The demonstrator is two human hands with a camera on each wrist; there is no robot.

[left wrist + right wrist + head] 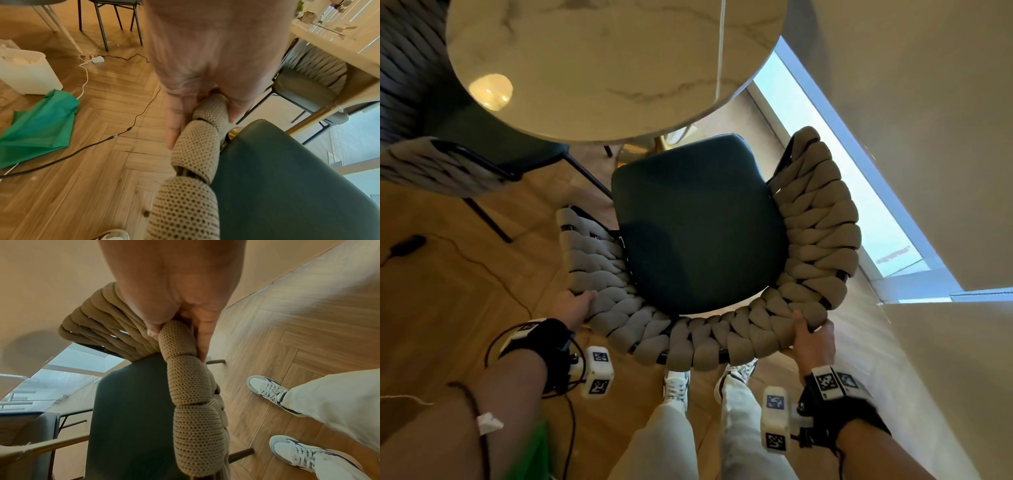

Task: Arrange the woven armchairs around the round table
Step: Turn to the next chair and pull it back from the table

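Armchair point(808, 240) back: thick padded cord in beige perforated mesh knit, matt, woven over a thin black metal frame; seat point(698, 226) is smooth dark green leather-look, low sheen. Table point(599, 51) top: glossy white marble-look with grey veins, brass-look metal leg point(308, 120) beneath. Floor point(448, 274): herringbone wood, satin; the green sheet point(39, 129) at left looks like thin matt cloth.

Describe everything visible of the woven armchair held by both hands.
The woven armchair with beige braided back stands upright on the herringbone wood floor, facing the round marble table. Thick perforated knit cords wrap its black metal frame into a curved back and arms around a dark green padded seat, whose front edge sits near the table's rim. The left hand grips the back's left part, the right hand its right.
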